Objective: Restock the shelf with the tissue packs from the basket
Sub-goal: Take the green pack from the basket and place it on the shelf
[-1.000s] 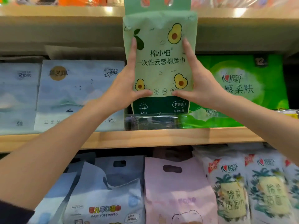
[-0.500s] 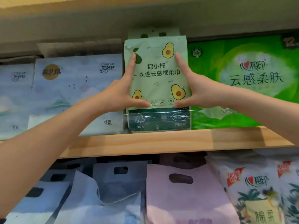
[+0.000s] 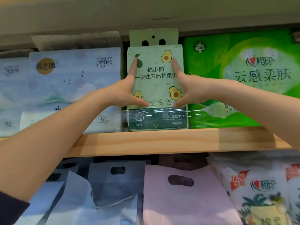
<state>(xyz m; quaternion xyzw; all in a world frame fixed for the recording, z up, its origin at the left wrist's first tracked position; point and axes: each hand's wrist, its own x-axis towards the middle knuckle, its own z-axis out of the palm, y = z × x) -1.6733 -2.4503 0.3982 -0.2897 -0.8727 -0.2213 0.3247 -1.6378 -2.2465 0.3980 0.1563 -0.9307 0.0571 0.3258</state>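
Note:
A pale green tissue pack [image 3: 155, 88] printed with avocados stands upright on the wooden shelf [image 3: 162, 142], its dark green base behind a clear plastic lip. My left hand [image 3: 128, 91] grips its left edge, forefinger up the front and thumb under the print. My right hand [image 3: 185, 88] grips the right edge the same way. The pack sits in the gap between a pale blue pack [image 3: 71, 88] and a bright green pack [image 3: 243, 78]. The basket is out of sight.
The shelf above [image 3: 146, 17] overhangs close over the pack's top flap. On the lower level stand blue-grey handled bags [image 3: 113, 184], a pink handled bag [image 3: 181, 197] and white packs with palm prints [image 3: 263, 192].
The pack has come down from in front of the upper shelf into the gap and now rests on the shelf board. Both hands stayed on its sides.

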